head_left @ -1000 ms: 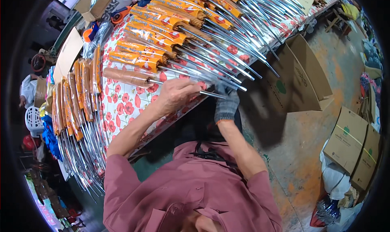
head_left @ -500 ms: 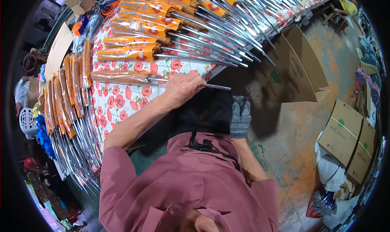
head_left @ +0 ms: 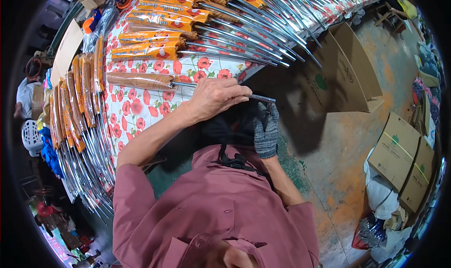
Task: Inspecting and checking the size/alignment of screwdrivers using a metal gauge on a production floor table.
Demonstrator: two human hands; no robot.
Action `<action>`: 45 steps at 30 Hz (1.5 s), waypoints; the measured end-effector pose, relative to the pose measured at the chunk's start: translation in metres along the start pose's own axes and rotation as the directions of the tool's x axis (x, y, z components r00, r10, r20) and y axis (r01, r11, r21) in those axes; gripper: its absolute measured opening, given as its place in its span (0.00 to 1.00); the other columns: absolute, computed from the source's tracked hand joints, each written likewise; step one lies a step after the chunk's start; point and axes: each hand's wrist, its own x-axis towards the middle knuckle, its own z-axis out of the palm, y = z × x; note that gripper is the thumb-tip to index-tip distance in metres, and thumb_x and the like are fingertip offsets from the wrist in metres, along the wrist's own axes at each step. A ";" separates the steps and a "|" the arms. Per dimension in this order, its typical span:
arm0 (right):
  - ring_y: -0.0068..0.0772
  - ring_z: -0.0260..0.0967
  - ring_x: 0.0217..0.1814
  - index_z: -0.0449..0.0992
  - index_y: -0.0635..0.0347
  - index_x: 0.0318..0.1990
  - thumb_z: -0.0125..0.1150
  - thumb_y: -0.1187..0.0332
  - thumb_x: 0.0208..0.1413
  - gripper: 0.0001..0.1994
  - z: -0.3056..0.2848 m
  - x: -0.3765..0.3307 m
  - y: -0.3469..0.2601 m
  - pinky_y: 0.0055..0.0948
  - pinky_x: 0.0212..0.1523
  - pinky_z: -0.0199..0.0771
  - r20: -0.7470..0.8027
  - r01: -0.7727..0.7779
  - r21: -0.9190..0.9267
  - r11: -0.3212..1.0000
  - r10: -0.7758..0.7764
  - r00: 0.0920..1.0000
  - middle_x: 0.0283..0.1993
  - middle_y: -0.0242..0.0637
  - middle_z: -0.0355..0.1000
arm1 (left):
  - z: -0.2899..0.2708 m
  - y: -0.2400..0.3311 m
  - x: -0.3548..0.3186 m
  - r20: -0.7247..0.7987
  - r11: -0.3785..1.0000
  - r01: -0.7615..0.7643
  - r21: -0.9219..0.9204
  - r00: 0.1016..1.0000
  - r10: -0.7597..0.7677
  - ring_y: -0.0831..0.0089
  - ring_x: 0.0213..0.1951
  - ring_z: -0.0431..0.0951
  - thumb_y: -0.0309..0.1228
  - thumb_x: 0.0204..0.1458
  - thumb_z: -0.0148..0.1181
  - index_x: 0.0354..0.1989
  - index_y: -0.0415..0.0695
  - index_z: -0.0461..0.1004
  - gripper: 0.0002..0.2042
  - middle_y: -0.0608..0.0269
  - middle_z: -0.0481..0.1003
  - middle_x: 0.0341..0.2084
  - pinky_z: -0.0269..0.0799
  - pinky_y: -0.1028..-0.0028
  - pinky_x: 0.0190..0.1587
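Observation:
My bare left hand (head_left: 217, 98) is closed around a shiny metal rod (head_left: 263, 98) near the table's front edge. The rod's far-left end is a long brown, ridged head (head_left: 141, 80) in clear plastic, lying over the flowered cloth. My right hand (head_left: 267, 135), in a grey knitted glove, is just below the rod's free end, with its fingers around a slim dark tool (head_left: 268, 116) whose kind I cannot make out. Several similar rods with orange-wrapped heads (head_left: 145, 51) lie fanned out above.
Another bundle of wrapped rods (head_left: 77, 108) hangs over the table's left side. The table has a red-flowered cloth (head_left: 136, 110). An open cardboard box (head_left: 350, 75) stands on the floor at right, with flat strapped cartons (head_left: 393, 143) farther right. A person's sleeve shows at far left.
The brown-headed rod has shifted slightly up at its head, its free end a little right. My gloved right hand has moved left and up, to the rod's end.

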 end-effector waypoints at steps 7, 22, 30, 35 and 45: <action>0.45 0.54 0.78 0.61 0.65 0.73 0.55 0.71 0.67 0.28 0.005 0.007 -0.006 0.39 0.77 0.51 -0.028 0.087 -0.012 0.996 -0.088 0.996 0.75 0.46 0.57 | 0.004 0.005 0.004 -0.041 0.999 -0.039 0.020 0.998 0.039 0.67 0.23 0.75 0.34 0.53 0.71 0.45 0.54 0.81 0.11 0.67 0.70 0.22 0.67 0.66 0.23; 0.48 0.60 0.74 0.65 0.64 0.71 0.62 0.73 0.63 0.28 0.013 0.009 -0.004 0.38 0.74 0.57 -0.104 0.100 0.018 0.995 -0.097 0.990 0.71 0.50 0.62 | 0.011 0.005 0.002 -0.076 0.997 -0.048 0.065 0.996 0.053 0.67 0.22 0.75 0.34 0.52 0.71 0.44 0.55 0.82 0.11 0.68 0.69 0.20 0.67 0.65 0.22; 0.53 0.68 0.62 0.72 0.69 0.60 0.62 0.71 0.62 0.20 0.015 0.012 0.014 0.41 0.65 0.66 -0.084 0.171 0.094 0.981 -0.163 0.983 0.61 0.52 0.69 | 0.014 0.003 -0.002 -0.074 0.994 -0.060 0.086 0.995 0.067 0.68 0.22 0.74 0.34 0.51 0.72 0.43 0.54 0.82 0.11 0.68 0.69 0.20 0.67 0.66 0.22; 0.55 0.71 0.53 0.76 0.70 0.51 0.63 0.68 0.62 0.15 0.021 0.013 0.017 0.44 0.57 0.70 -0.197 0.123 0.103 0.987 -0.101 0.975 0.52 0.52 0.73 | 0.013 0.006 -0.002 -0.092 0.994 -0.072 0.081 0.993 0.080 0.68 0.22 0.74 0.34 0.51 0.72 0.43 0.54 0.82 0.11 0.68 0.68 0.20 0.67 0.67 0.22; 0.53 0.73 0.55 0.74 0.68 0.56 0.64 0.67 0.62 0.18 0.018 0.004 0.010 0.44 0.56 0.72 -0.164 0.203 -0.135 0.970 -0.224 0.961 0.54 0.51 0.74 | 0.009 0.008 -0.003 -0.067 0.991 -0.077 0.113 0.994 0.085 0.68 0.22 0.75 0.38 0.55 0.69 0.41 0.56 0.81 0.08 0.69 0.69 0.20 0.68 0.66 0.21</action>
